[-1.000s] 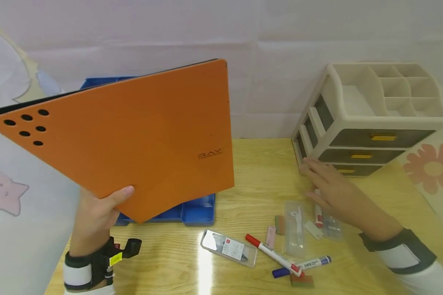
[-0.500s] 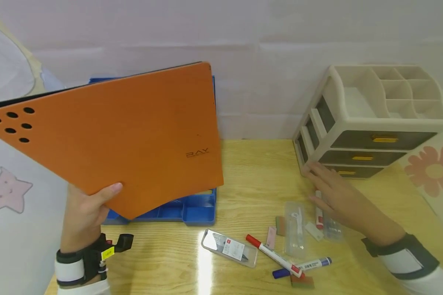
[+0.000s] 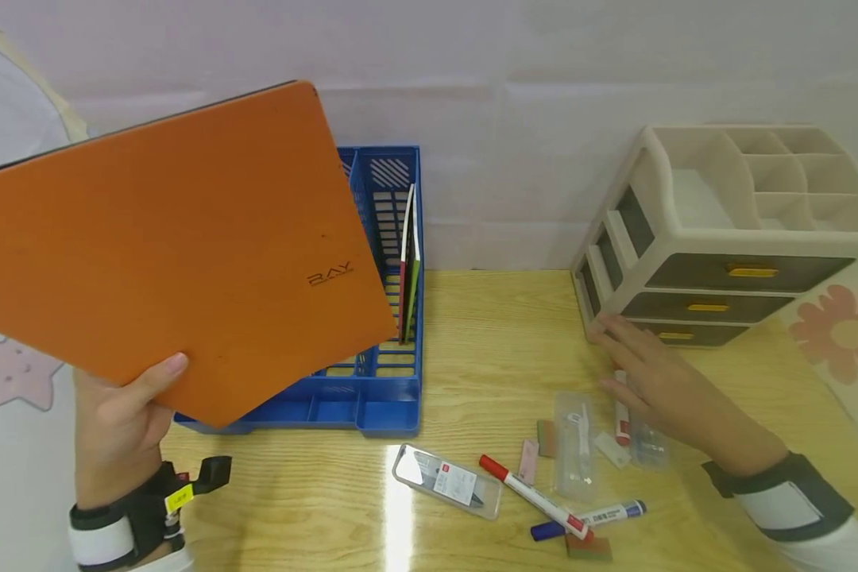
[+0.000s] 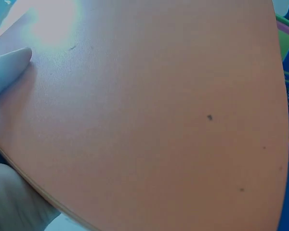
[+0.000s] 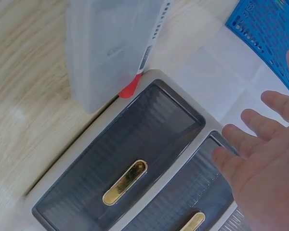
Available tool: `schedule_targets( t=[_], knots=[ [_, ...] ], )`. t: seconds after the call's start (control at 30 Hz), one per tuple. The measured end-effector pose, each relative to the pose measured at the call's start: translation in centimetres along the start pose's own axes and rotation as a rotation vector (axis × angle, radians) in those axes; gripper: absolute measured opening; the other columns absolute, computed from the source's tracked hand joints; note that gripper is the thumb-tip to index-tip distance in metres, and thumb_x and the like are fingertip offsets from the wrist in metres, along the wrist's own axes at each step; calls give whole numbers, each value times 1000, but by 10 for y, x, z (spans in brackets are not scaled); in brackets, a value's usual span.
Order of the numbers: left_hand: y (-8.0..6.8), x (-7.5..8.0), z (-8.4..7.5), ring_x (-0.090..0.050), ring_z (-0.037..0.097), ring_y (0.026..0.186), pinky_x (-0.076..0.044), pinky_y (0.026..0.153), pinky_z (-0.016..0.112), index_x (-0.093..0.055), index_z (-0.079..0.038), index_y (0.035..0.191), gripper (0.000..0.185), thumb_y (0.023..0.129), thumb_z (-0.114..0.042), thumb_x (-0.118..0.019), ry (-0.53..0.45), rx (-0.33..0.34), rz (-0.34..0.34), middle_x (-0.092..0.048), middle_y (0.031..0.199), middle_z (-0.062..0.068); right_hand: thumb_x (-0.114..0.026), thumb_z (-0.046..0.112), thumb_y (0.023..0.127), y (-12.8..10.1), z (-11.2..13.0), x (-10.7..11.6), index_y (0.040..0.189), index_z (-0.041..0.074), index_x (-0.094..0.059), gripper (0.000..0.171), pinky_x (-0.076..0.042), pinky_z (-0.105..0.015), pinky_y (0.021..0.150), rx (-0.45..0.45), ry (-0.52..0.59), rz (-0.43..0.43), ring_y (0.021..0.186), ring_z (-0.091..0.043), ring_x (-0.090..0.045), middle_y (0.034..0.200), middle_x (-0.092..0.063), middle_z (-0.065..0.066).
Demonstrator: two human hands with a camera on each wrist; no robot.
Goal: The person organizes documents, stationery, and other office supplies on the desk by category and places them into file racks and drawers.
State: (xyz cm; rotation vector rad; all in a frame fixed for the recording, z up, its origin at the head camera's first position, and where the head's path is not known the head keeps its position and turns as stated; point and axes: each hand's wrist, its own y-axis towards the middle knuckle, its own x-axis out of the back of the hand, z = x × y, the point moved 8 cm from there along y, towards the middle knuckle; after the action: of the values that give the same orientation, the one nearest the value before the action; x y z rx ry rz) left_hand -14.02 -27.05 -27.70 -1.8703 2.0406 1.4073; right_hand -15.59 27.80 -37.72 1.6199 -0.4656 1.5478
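A large orange folder [image 3: 186,254] lettered RAY tilts up at the left of the head view. My left hand [image 3: 129,413] grips it by its lower edge, thumb flat on the orange face and the other fingers hidden behind. In the left wrist view the folder [image 4: 149,115] fills most of the picture. Behind it stands a blue file rack [image 3: 389,417], partly covered, with thin booklets [image 3: 409,270] upright in its right slot. My right hand [image 3: 665,389], fingers extended and holding nothing, is by the lower left corner of the cream drawer unit [image 3: 686,233].
Nearest the table's front lie a clear pencil-lead case [image 3: 446,481], a red marker [image 3: 536,496] crossing a blue marker [image 3: 615,515], and a transparent box [image 3: 573,445]. Another red marker [image 3: 622,425] and small erasers [image 3: 611,450] lie close to my right hand.
My left hand has carried the orange folder to the left, uncovering the rack's right slot and the booklets. The right hand has stayed almost still.
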Motion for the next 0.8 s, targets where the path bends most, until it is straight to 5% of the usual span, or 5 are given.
schedule_targets(
  t=[0.3,0.5,0.8],
  knots=[
    [-7,16,-7,-58,39,113,-61,92,42,-40,19,140,69,76,43,-44,30,-38,-107,-59,126,29,-70,32,99,-1,1,0,154,3,-45,67,-21,-42,129,6,-8,1,148,-42,-39,161,-39,-23],
    [-7,25,-7,-58,38,118,-59,95,39,-44,22,139,63,78,40,-50,185,-44,-164,-60,128,28,-73,29,97,-1,2,1,154,4,-45,69,-19,-38,130,-5,-1,12,147,-43,-40,161,-39,-24],
    [-8,23,6,-66,32,116,-62,88,31,-60,15,130,49,83,22,-70,529,46,-389,-66,126,23,-77,23,92,2,9,4,154,4,-45,73,-8,-18,127,-9,61,8,148,-42,-39,162,-38,-21]
  ],
)
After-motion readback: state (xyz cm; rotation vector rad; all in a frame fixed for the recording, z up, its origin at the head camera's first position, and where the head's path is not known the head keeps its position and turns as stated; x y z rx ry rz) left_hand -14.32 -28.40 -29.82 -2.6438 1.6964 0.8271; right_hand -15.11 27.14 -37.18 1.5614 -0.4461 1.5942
